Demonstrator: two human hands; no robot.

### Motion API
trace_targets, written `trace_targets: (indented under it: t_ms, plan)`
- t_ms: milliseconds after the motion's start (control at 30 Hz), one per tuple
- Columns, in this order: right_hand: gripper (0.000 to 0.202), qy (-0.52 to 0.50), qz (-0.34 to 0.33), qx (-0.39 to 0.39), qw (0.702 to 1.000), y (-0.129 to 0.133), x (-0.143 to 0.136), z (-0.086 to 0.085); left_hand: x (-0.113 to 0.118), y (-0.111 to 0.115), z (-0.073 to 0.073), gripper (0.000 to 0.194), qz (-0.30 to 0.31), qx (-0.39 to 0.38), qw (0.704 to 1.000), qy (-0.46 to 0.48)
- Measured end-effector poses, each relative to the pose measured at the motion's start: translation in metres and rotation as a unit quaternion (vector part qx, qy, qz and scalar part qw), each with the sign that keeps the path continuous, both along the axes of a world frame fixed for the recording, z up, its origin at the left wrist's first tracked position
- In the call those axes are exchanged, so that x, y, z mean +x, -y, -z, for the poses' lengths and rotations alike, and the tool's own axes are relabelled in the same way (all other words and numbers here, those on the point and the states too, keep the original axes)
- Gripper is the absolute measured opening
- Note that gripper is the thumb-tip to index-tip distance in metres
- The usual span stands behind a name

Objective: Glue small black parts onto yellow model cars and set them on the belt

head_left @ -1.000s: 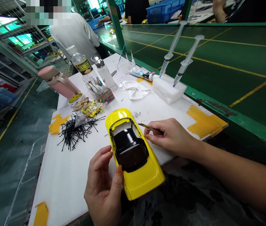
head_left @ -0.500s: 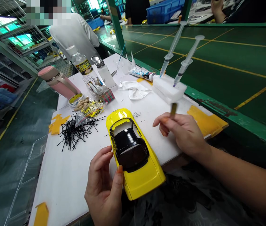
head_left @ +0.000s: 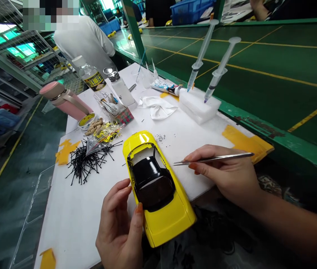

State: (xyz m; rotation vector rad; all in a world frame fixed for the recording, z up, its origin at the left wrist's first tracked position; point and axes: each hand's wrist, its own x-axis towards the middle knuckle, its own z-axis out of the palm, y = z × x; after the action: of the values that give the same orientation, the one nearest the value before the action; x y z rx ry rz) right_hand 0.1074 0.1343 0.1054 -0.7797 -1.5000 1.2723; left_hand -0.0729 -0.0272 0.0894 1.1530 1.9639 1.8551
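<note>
A yellow model car body (head_left: 169, 220) with a black roof lies at the table's near edge, its nose pointing away from me. My left hand (head_left: 122, 224) grips it along the left side, thumb on the rear flank and fingers against the edge. Between the thumb and fingers of my right hand (head_left: 228, 175) are metal tweezers (head_left: 217, 157), held almost level. Their tips point left, close to the car's right side; whether they pinch anything is too small to tell. Tiny black parts (head_left: 161, 138) are scattered just beyond the car.
Black thin sticks (head_left: 84, 162) are heaped at left, beside a plastic bag (head_left: 105, 136) of yellow pieces. Behind stand a pink flask (head_left: 63, 99), a labelled bottle (head_left: 92, 78) and a white dispenser (head_left: 122, 89). Two syringes (head_left: 203, 52) stick up from a white block (head_left: 199, 106).
In my right hand the tweezers have swung from upright to nearly level, tips now toward the car. The view has shifted slightly; my left hand still holds the car body.
</note>
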Motion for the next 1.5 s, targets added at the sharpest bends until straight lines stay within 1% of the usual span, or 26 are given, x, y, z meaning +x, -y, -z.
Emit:
trace_targets:
  t_ms: [100, 200, 333, 533, 767, 967, 1267, 1500]
  plan:
    - [0.014, 0.009, -0.011, 0.054, 0.998, -0.0002, 0.0002, 0.0004, 0.0017, -0.0005, -0.0013, 0.03, -0.012, -0.004, 1.0, 0.007]
    - [0.02, 0.009, -0.031, 0.078, 0.996, -0.0009, 0.0002, 0.0003, 0.0012, 0.0003, -0.0007, 0.03, -0.017, -0.011, 1.0, 0.005]
    - [0.023, 0.001, -0.033, 0.088, 0.996, -0.0012, -0.0005, 0.0004, -0.0007, 0.0019, 0.0009, 0.033, -0.009, -0.016, 1.0, -0.002]
    - [0.023, -0.003, -0.036, 0.096, 0.995, -0.0012, 0.0, 0.0025, 0.0002, 0.0015, 0.0004, 0.032, -0.015, -0.011, 1.0, 0.008]
    - [0.02, -0.019, -0.033, 0.083, 0.996, -0.0005, -0.0008, 0.004, 0.0006, 0.0014, 0.0007, 0.033, -0.01, -0.003, 1.0, 0.014]
    - [0.025, -0.021, -0.028, 0.099, 0.994, -0.0006, -0.0002, 0.0051, 0.002, 0.0003, -0.0015, 0.03, -0.015, -0.008, 1.0, 0.012]
    - [0.021, -0.014, -0.038, 0.105, 0.994, -0.0005, -0.0002, 0.0048, -0.0005, 0.0013, 0.0, 0.031, -0.008, -0.008, 1.0, 0.006]
    - [0.024, -0.018, -0.036, 0.126, 0.991, 0.0001, -0.0013, 0.0032, -0.0008, 0.001, -0.0004, 0.031, -0.002, -0.006, 1.0, 0.009]
